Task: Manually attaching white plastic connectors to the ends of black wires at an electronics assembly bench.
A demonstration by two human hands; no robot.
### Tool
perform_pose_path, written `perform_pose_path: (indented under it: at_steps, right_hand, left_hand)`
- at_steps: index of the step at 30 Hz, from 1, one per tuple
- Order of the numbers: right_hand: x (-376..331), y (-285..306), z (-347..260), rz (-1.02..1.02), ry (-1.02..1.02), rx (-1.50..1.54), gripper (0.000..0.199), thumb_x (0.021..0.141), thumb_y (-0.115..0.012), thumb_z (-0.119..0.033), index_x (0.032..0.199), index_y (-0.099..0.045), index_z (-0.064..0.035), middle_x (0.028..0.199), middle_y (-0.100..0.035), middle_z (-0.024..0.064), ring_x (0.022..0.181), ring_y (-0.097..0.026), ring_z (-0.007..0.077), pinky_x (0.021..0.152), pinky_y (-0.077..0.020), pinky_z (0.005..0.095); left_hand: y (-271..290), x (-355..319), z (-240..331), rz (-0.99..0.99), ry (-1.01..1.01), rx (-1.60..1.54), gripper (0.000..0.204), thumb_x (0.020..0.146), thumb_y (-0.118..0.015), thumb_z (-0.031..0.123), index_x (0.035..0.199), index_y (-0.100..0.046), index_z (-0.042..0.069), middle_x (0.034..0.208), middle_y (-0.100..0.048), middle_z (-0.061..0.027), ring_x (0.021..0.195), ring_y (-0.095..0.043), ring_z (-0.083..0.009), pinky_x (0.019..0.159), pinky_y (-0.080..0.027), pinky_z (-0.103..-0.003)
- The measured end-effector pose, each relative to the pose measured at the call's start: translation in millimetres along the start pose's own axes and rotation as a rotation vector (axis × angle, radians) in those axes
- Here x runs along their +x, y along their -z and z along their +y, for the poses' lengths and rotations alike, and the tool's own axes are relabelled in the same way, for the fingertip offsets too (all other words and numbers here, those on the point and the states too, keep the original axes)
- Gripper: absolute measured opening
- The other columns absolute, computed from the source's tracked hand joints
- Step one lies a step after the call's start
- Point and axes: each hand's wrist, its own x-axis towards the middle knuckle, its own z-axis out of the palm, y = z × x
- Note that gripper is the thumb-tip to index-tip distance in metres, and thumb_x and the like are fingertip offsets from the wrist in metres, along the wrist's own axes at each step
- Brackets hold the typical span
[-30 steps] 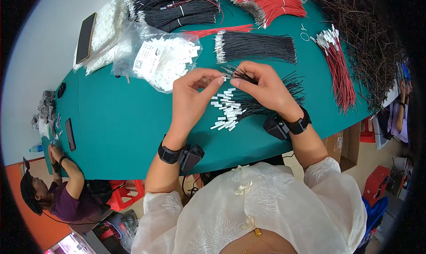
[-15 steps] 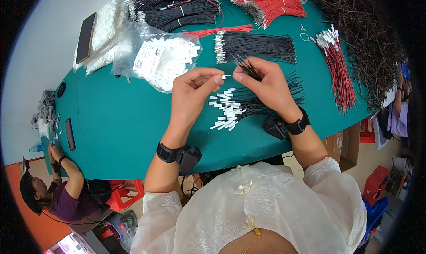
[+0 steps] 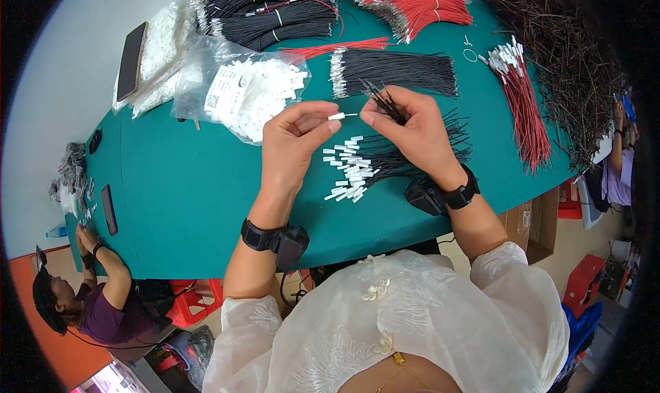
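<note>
Between thumb and forefinger, my left hand (image 3: 297, 132) pinches a small white plastic connector housing (image 3: 335, 117). My right hand (image 3: 414, 126) is closed on a bunch of short black wires (image 3: 382, 102), whose bare ends stick out past the fingers. One wire end with a metal tip reaches from the right fingertips toward the housing; whether it sits inside, I cannot tell. Just below the hands lies a pile of black wires (image 3: 402, 154) with white housings (image 3: 350, 170) on their left ends. A neat row of black wires (image 3: 399, 72) with metal tips rests beyond my hands.
A clear bag of white housings (image 3: 258, 94) stands left of my hands, near a phone (image 3: 132, 62). Red wires with white housings (image 3: 519, 108) lie right, beside a dark tangled heap (image 3: 570, 56). Black and red wire bundles (image 3: 426, 12) line the far side. Another person (image 3: 89, 283) sits left.
My left hand has shifted slightly left, and more of the white housing shows at its fingertips. The right hand keeps its hold on the black wires, almost in place.
</note>
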Motion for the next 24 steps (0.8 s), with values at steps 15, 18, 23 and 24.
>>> perform_pose_path:
  at_steps: [15,18,23,24]
  right_hand:
    - [-0.6,-0.1,1.1,0.008,-0.002,-0.087,0.013,0.087,-0.070,-0.009,0.088,-0.064,0.0031,0.075,-0.058,-0.0030,0.069,-0.047,0.0013,0.059,-0.0380,0.0193]
    - [-0.9,0.4,0.9,0.007,-0.002,-0.097,0.014,0.087,-0.070,-0.009,0.087,-0.063,0.0032,0.074,-0.057,-0.0029,0.068,-0.047,0.0016,0.058,-0.0377,0.0198]
    - [-1.7,1.1,-3.4,-0.011,0.001,-0.116,0.016,0.086,-0.071,-0.010,0.085,-0.062,0.0032,0.073,-0.056,-0.0026,0.067,-0.045,0.0016,0.057,-0.0366,0.0205]
    - [-1.7,0.8,-3.3,-0.013,-0.002,-0.115,0.016,0.086,-0.071,-0.010,0.085,-0.062,0.0032,0.072,-0.056,-0.0026,0.067,-0.045,0.0016,0.056,-0.0362,0.0206]
  left_hand:
    - [4.0,-0.8,0.4,0.006,0.063,0.029,0.020,0.079,-0.071,-0.008,0.098,-0.068,-0.002,0.094,-0.070,-0.0077,0.085,-0.066,-0.0108,0.077,-0.051,-0.022]
    - [3.4,-1.0,-0.1,-0.009,0.055,0.021,0.020,0.079,-0.071,-0.008,0.098,-0.068,-0.002,0.094,-0.070,-0.0074,0.085,-0.066,-0.0105,0.077,-0.051,-0.022]
    - [3.4,-1.0,-0.8,-0.003,0.047,0.002,0.020,0.078,-0.072,-0.008,0.097,-0.067,-0.002,0.093,-0.070,-0.0072,0.085,-0.066,-0.0105,0.077,-0.051,-0.022]
    - [3.7,-1.0,-1.2,-0.002,0.048,0.005,0.020,0.078,-0.072,-0.009,0.097,-0.067,-0.002,0.093,-0.070,-0.0073,0.085,-0.066,-0.0106,0.076,-0.051,-0.022]
